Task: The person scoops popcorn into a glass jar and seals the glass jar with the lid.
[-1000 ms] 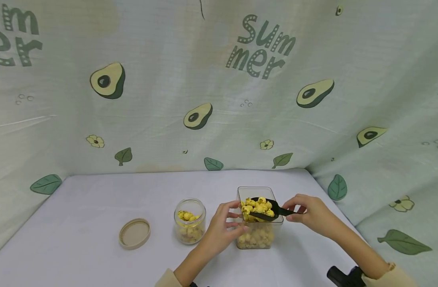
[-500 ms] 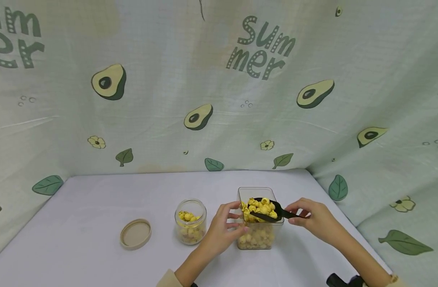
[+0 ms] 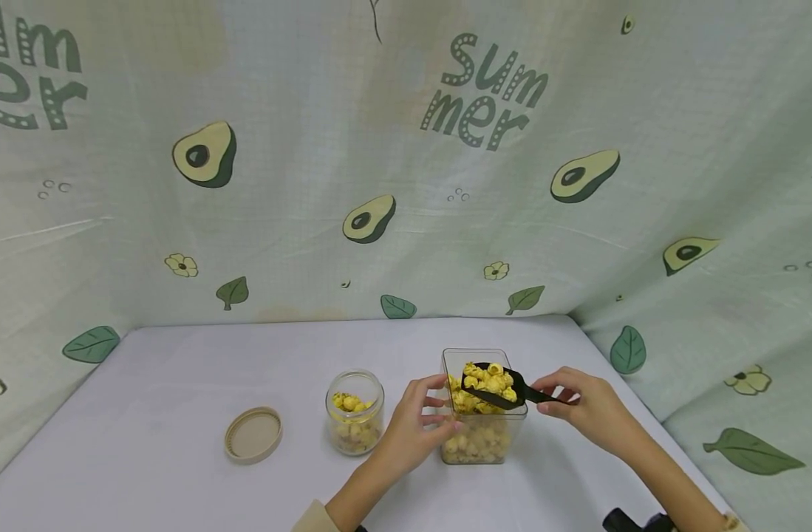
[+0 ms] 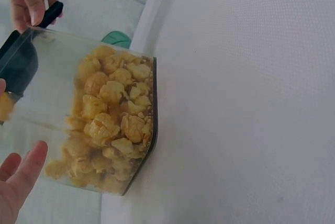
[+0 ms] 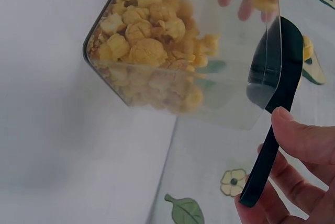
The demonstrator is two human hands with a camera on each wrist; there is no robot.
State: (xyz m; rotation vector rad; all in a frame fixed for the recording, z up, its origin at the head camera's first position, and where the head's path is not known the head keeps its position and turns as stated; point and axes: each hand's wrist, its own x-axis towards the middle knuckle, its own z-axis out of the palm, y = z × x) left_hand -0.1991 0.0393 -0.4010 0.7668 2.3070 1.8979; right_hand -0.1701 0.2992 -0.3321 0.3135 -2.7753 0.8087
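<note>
On the white table [image 3: 146,443], far left, lies flat: beige lid [image 3: 253,434]. Next, open glass jar [image 3: 355,442], upright, lower popcorn [image 3: 351,401] blurred by the glass. Then left hand [image 3: 406,432], palm toward the square container [image 3: 462,356], fingers spread and relaxed along its left wall; cannot tell how firmly touching. In the container, lower contents hazy. Over its mouth, black scoop [image 3: 521,391], bowl mostly hidden beneath popcorn, handle pinched between right hand's [image 3: 581,397] thumb and curled fingers. Lower right, dark object [image 3: 621,520], cut off.
</note>
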